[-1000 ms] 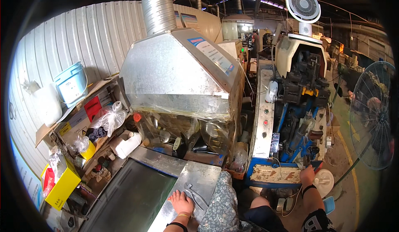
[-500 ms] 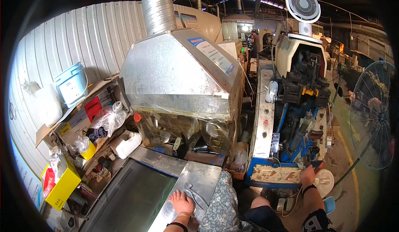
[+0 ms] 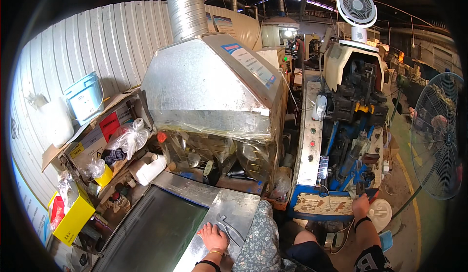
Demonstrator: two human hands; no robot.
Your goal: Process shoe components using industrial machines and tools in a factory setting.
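My left hand lies flat on a bare sheet-metal plate, fingers stretched out and holding nothing. Right beside its fingertips rests a pair of metal pincers, with its handles pointing toward me. At the lower right, my right hand is closed at the front end of a blue-framed machine. Whatever it grips there is too small and dark to make out. A dark conveyor belt runs to the left of the plate.
A metal fume hood stands over the bench, plastic film along its lower edge. Left are a yellow box, a white jug and a blue bucket. A large floor fan and a round white lid are at right.
My hands and the pincers stay where they were. A person visible far back in the aisle half a second ago is no longer seen.
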